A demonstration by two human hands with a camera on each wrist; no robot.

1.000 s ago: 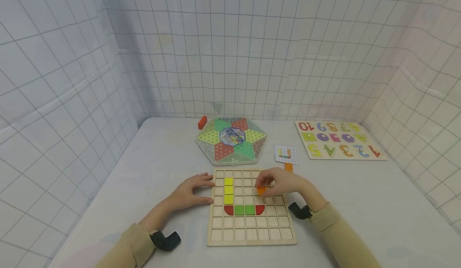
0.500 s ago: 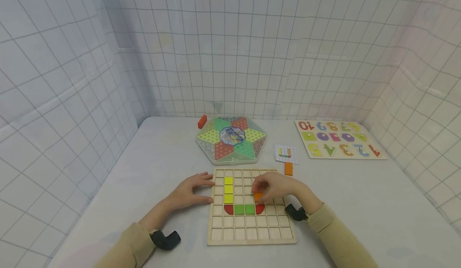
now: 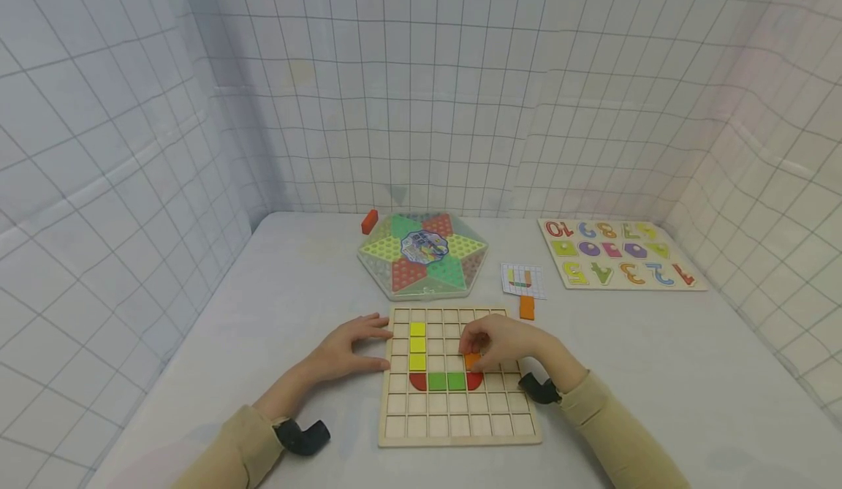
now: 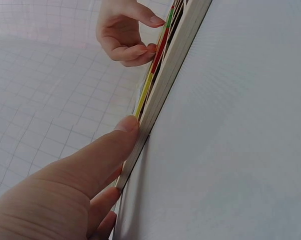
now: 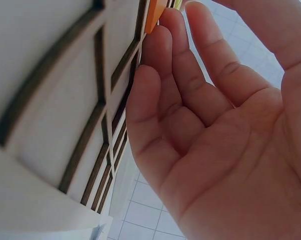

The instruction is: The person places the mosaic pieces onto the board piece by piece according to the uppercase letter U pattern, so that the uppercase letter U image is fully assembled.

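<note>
A wooden grid board [image 3: 460, 441] lies flat in front of me. My right hand [image 3: 503, 341] is over its right half, thumb and fingertips at the edges of an orange square tile [image 3: 471, 361]. This tile sits in the cell just beyond a red rounded piece [image 3: 474, 381]; the fingers partly hide it. In the right wrist view the orange tile [image 5: 154, 15] shows at the top, beside curled fingers. Yellow tiles [image 3: 417, 345], green tiles [image 3: 446, 381] and another red rounded piece [image 3: 417, 381] fill other cells. My left hand [image 3: 342, 350] rests with extended fingers touching the board's left edge.
Just beyond the board lie a spare orange tile [image 3: 527, 308] and a pattern card [image 3: 522, 281]. A hexagonal star-patterned game board [image 3: 424, 255] and a red block [image 3: 370, 222] are at the back. A number puzzle [image 3: 621, 255] lies at the back right.
Since a second ago, my right hand has brought the orange tile slightly left and toward me, down to the cell by the red piece. The left hand has stayed at the board's edge.
</note>
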